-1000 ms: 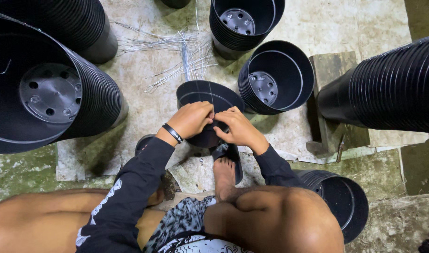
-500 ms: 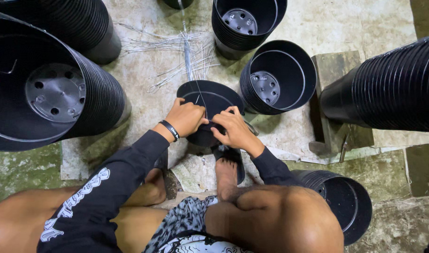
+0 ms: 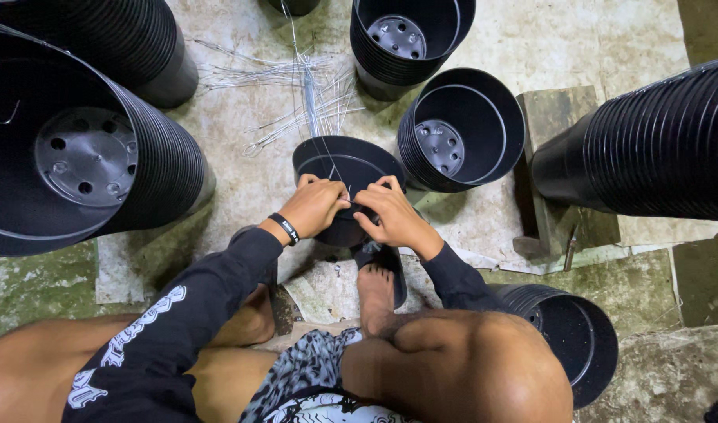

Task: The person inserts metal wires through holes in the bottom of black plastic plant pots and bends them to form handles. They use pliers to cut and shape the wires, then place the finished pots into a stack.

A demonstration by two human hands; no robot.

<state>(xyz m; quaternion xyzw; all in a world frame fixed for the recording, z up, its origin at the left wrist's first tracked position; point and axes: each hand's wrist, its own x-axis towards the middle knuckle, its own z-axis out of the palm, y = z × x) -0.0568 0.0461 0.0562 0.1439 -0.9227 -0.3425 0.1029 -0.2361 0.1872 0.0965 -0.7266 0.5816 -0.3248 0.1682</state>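
While our two hands stay close together on the rim, the black pot (image 3: 347,168) has hardly moved since a moment ago. Our left hand (image 3: 316,205) has slid a little nearer to us along the near edge, and our right hand (image 3: 390,213) has kept its place. We think this means the work on the thin wire (image 3: 333,168) at the rim is still going on and is not done yet.

We see the pot lying on the floor (image 3: 241,149) in the middle, just past our foot in a dark sandal (image 3: 378,270). It is round, black and shiny, with a raised ring on the part facing up. The wire runs from the far side across it to our hands.

Our left fingers (image 3: 337,197) are curled tight and pinch at the rim and the wire. Our right fingers (image 3: 374,196) are bent and pinch there too, touching the left ones. We cannot tell just how the wire sits between them.

Far from the pot lies a loose bunch of wires (image 3: 296,86). To the right stands an open stack of pots (image 3: 461,129), and another stack (image 3: 410,39) stands farther off. On the left lies a big stack on its side (image 3: 85,164), and one more lies at the right (image 3: 656,149).
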